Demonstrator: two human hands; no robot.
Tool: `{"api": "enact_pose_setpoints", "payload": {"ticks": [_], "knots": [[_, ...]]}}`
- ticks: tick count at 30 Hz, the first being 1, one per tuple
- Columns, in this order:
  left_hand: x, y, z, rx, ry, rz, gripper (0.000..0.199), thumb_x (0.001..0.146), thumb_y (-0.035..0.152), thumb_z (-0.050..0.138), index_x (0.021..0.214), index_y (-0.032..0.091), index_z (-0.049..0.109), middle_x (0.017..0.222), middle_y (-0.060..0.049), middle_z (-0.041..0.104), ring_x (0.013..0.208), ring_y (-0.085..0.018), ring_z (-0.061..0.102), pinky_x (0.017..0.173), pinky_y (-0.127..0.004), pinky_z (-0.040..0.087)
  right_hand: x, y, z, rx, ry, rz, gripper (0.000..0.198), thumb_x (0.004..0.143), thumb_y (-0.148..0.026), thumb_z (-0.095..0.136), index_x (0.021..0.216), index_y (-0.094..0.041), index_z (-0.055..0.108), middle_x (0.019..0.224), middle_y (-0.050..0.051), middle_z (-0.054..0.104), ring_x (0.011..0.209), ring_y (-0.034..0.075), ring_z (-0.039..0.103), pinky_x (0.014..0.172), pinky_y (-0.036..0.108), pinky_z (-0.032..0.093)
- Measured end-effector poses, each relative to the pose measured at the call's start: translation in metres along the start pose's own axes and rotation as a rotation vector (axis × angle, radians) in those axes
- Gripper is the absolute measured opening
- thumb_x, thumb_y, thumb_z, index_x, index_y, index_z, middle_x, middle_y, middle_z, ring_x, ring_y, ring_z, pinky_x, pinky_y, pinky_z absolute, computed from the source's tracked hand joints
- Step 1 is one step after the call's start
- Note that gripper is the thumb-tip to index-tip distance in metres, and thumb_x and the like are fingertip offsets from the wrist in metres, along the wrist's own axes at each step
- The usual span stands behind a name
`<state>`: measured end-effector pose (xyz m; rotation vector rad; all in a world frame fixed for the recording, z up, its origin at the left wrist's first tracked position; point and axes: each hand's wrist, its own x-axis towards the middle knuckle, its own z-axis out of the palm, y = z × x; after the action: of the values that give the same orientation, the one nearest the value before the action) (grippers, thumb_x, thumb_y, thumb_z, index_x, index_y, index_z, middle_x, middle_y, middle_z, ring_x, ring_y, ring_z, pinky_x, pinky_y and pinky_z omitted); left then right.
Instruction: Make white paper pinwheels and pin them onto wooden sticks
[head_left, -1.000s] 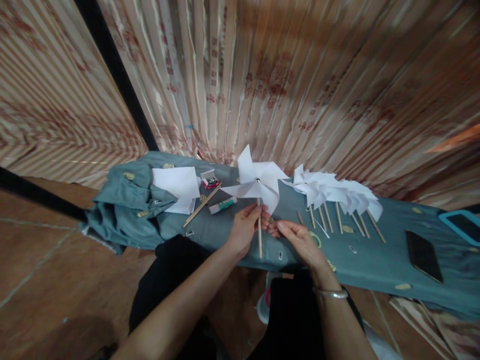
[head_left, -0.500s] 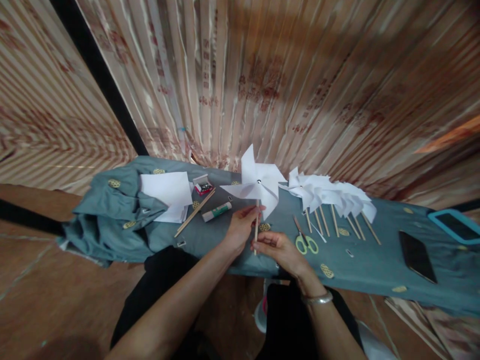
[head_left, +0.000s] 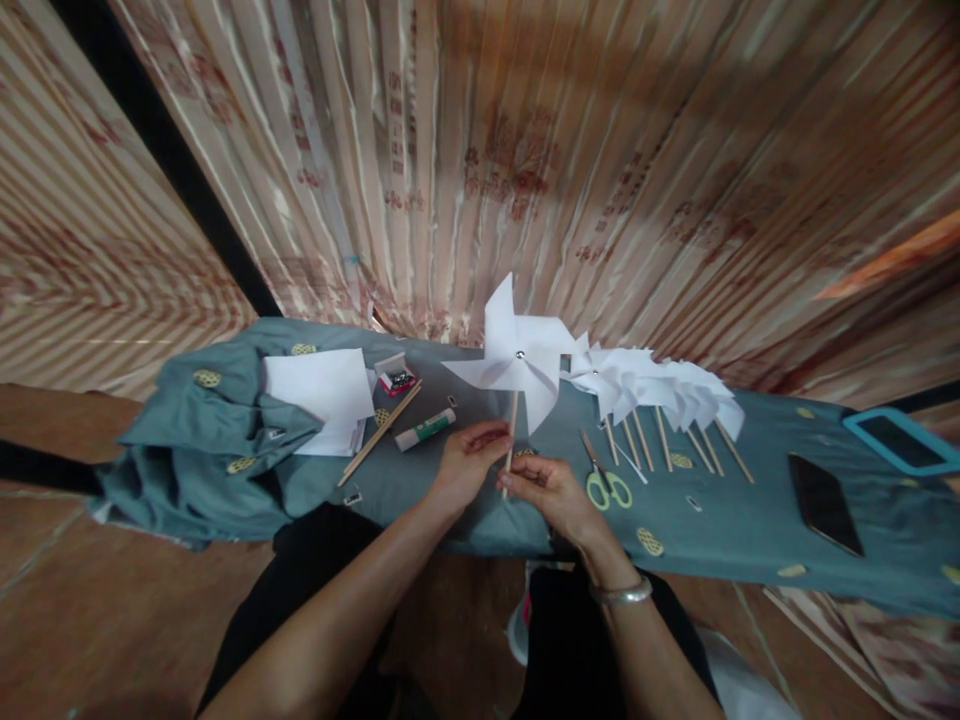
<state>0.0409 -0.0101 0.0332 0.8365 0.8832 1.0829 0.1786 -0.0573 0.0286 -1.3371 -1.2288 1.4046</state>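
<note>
Since a second ago, the right hand (head_left: 546,488) has come to pinch the stick (head_left: 514,412) of the white pinwheel (head_left: 525,363) low down; remotely, I see the left hand (head_left: 471,460) pinching higher, contact slightly blurred. It looks assembled, pinned at its centre. Right of this pinwheel lies a finished-looking row (head_left: 637,378); left, paper sheets (head_left: 319,385) and loose sticks (head_left: 380,434) seem unused.

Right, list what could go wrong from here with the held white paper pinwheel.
The held white paper pinwheel might catch on the row of white paper pinwheels, which its edge overlaps in view. Its thin wooden stick, held by left hand and right hand, could twist. The right hand might knock the lime-handled metal scissors lying beside it.
</note>
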Motion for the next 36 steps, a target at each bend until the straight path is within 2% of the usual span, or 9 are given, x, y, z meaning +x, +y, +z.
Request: {"api": "enact_pose_setpoints", "payload": {"ticks": [9,13,17,20,23,29,36], "knots": [[0.0,-0.003,0.002,0.056,0.007,0.0,0.015,0.057,0.023,0.077,0.07,0.017,0.076,0.071,-0.003,0.073,0.069,-0.016,0.063,0.071,-0.028,0.05,0.002,0.006,-0.001,0.019,0.004,0.008,0.037,0.061,-0.054,0.081,0.07,-0.019,0.072,0.068,0.0,0.07,0.066,0.014,0.06,0.066,0.028,0.047],[-0.001,-0.004,0.002,0.05,0.008,-0.002,0.015,0.055,0.024,0.079,0.068,0.017,0.076,0.069,-0.002,0.073,0.068,-0.016,0.063,0.073,-0.028,0.05,-0.002,-0.003,-0.016,0.003,0.025,0.018,0.039,0.06,-0.052,0.082,0.081,-0.02,0.075,0.078,0.002,0.074,0.074,0.016,0.065,0.075,0.03,0.05],[-0.003,-0.01,0.004,0.046,-0.018,-0.016,0.018,0.053,0.027,0.082,0.068,0.018,0.076,0.071,-0.003,0.074,0.072,-0.018,0.065,0.076,-0.03,0.051,-0.007,-0.015,-0.042,0.043,0.165,0.016,0.041,0.059,-0.053,0.083,0.085,-0.022,0.075,0.085,0.003,0.076,0.08,0.017,0.067,0.083,0.032,0.051],[-0.004,-0.016,0.006,0.04,-0.037,-0.043,0.02,0.051,0.028,0.084,0.067,0.019,0.076,0.071,-0.003,0.075,0.072,-0.019,0.066,0.075,-0.03,0.052,-0.006,-0.019,-0.054,0.094,0.332,-0.072,0.042,0.06,-0.055,0.082,0.086,-0.023,0.075,0.085,0.003,0.075,0.081,0.018,0.066,0.083,0.034,0.052],[-0.005,-0.022,0.007,0.04,-0.058,-0.074,0.021,0.05,0.028,0.084,0.067,0.019,0.076,0.07,-0.002,0.074,0.069,-0.017,0.065,0.072,-0.029,0.051,0.0,-0.018,-0.056,0.175,0.443,-0.17,0.042,0.061,-0.058,0.081,0.085,-0.025,0.074,0.082,0.002,0.074,0.081,0.018,0.065,0.083,0.035,0.052],[-0.009,-0.025,0.009,0.055,-0.086,-0.11,0.018,0.052,0.024,0.082,0.069,0.018,0.077,0.069,-0.002,0.074,0.066,-0.015,0.063,0.071,-0.026,0.051,0.008,-0.021,-0.051,0.253,0.504,-0.194,0.041,0.054,-0.054,0.084,0.078,-0.024,0.07,0.073,0.0,0.07,0.072,0.017,0.061,0.073,0.033,0.05],[-0.008,-0.027,0.008,0.074,-0.086,-0.109,0.019,0.052,0.023,0.082,0.07,0.018,0.076,0.068,-0.002,0.073,0.066,-0.015,0.064,0.071,-0.027,0.051,0.009,-0.02,-0.05,0.211,0.535,-0.201,0.037,0.057,-0.054,0.081,0.075,-0.024,0.069,0.069,-0.002,0.067,0.069,0.016,0.058,0.067,0.031,0.046]]}}
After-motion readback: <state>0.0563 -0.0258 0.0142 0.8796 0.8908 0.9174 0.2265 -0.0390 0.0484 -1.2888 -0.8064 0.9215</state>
